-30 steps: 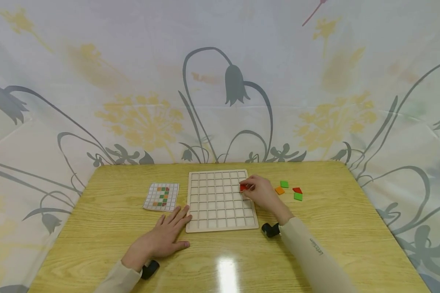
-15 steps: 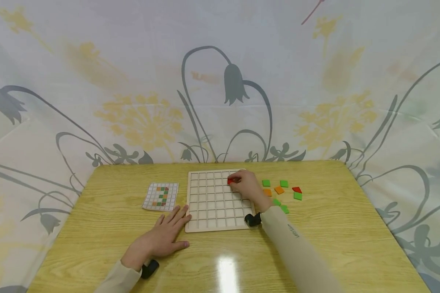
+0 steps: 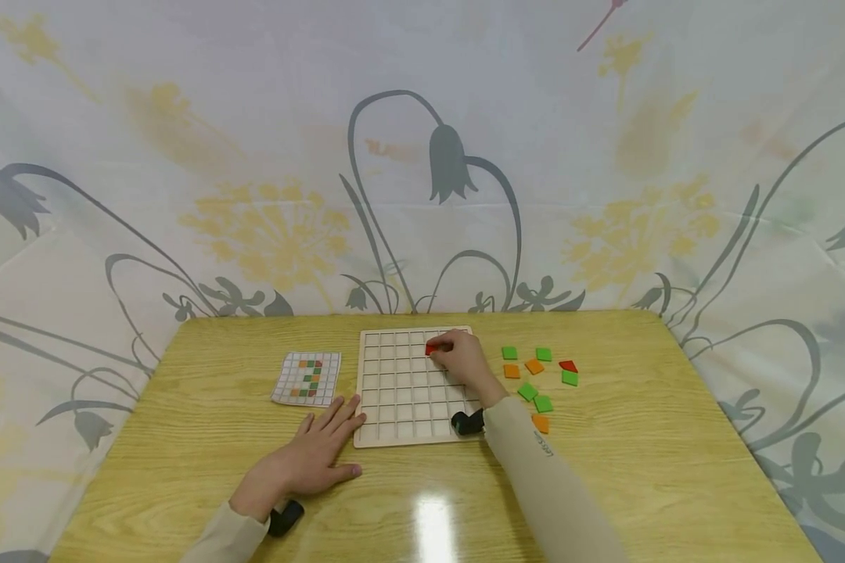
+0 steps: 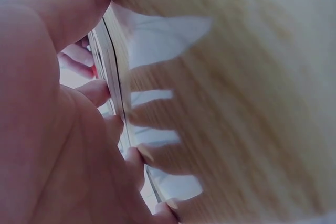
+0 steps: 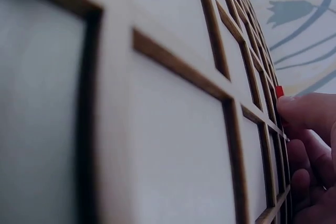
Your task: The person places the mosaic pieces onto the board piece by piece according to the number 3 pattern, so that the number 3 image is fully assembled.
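Note:
A wooden grid board (image 3: 392,428) with square recesses lies on the table. My right hand (image 3: 461,361) pinches a red tile (image 3: 431,349) between thumb and fingertips, over a cell in the upper right part of the board. In the right wrist view the red tile (image 5: 279,92) shows at the fingertips, right at the grid's surface. My left hand (image 3: 311,453) lies flat with fingers spread, its fingertips at the board's left edge. Left of the board is a pattern card (image 3: 289,381) with green, orange and red squares printed on a grid.
Right of the board lie several loose tiles: green ones such as a green tile (image 3: 527,391), orange ones such as an orange tile (image 3: 534,366), and a red tile (image 3: 569,366) with a slanted edge. A patterned cloth (image 3: 267,156) hangs behind the wooden table (image 3: 648,438).
My right hand has carried the red tile left from the board's right edge to the upper right cells, uncovering more loose tiles. My left hand has stayed in place.

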{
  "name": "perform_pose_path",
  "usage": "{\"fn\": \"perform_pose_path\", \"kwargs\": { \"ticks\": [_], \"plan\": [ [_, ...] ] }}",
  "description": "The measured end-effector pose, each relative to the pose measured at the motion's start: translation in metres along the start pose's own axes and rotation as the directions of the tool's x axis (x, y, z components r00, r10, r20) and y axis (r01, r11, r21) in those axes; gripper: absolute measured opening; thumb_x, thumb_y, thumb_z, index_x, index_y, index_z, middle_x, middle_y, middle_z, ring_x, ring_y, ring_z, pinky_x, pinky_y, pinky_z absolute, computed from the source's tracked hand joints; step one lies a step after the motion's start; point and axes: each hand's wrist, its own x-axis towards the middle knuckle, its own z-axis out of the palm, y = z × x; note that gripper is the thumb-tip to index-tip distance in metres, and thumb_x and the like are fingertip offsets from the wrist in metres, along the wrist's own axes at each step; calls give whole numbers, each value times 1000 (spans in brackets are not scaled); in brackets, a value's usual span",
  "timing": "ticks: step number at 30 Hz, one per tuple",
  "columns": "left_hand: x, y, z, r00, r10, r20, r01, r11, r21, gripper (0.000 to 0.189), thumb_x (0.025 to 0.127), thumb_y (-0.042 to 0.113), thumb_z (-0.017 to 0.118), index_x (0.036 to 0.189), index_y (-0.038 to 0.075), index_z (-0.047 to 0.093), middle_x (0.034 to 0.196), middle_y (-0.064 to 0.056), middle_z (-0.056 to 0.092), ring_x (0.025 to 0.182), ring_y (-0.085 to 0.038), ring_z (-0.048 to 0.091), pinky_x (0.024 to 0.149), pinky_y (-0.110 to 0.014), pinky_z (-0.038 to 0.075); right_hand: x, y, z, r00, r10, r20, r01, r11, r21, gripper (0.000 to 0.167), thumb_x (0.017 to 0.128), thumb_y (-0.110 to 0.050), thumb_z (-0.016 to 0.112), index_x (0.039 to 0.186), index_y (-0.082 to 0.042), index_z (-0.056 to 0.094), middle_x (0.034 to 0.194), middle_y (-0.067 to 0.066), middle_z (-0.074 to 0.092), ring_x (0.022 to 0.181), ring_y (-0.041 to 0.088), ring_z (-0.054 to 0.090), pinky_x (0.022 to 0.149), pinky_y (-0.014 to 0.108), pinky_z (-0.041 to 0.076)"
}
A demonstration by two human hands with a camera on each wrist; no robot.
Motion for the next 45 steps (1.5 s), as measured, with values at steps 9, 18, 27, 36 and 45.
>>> {"fn": "perform_pose_path", "kwargs": {
  "ticks": [9,18,27,36,45],
  "plan": [
    [1,-2,2,1000,-5,9,5,1000,-4,75,100,45,57,159,9,26,167,-12,4,151,-38,0,110,-72,9,0,1,1,1000,-3,-6,2,1000,-8,19,90,-2,69,106,-5,78,111,8,67,94,25,61,82,38,52],
    [2,-2,4,1000,-7,17,8,1000,-16,76,100,47,56,159,11,26,167,-10,3,151,-37,-1,110,-72,8,-3,-1,0,1000,3,1,-3,1000,29,19,90,1,69,106,-4,78,110,8,66,94,25,60,81,37,51],
    [2,-4,5,1000,-6,5,6,1000,-4,76,100,48,56,159,11,27,167,-10,3,151,-37,0,110,-72,10,-3,-2,-3,999,45,2,-45,998,44,20,89,0,68,106,-6,79,114,9,66,101,27,60,85,40,51],
    [1,-1,4,1000,-3,0,3,1000,-19,75,100,46,57,158,9,28,167,-11,4,151,-38,0,109,-74,9,-2,-3,0,999,36,-4,-36,997,63,17,90,-6,72,106,-4,78,109,9,65,94,25,62,82,39,53],
    [1,-1,4,1000,-7,3,8,1000,-29,76,99,48,57,158,10,27,167,-10,3,151,-38,-1,109,-73,8,-4,-3,-1,999,47,-28,-45,997,62,15,90,-5,71,103,-4,78,107,10,66,96,27,62,83,41,53]
  ]
}}
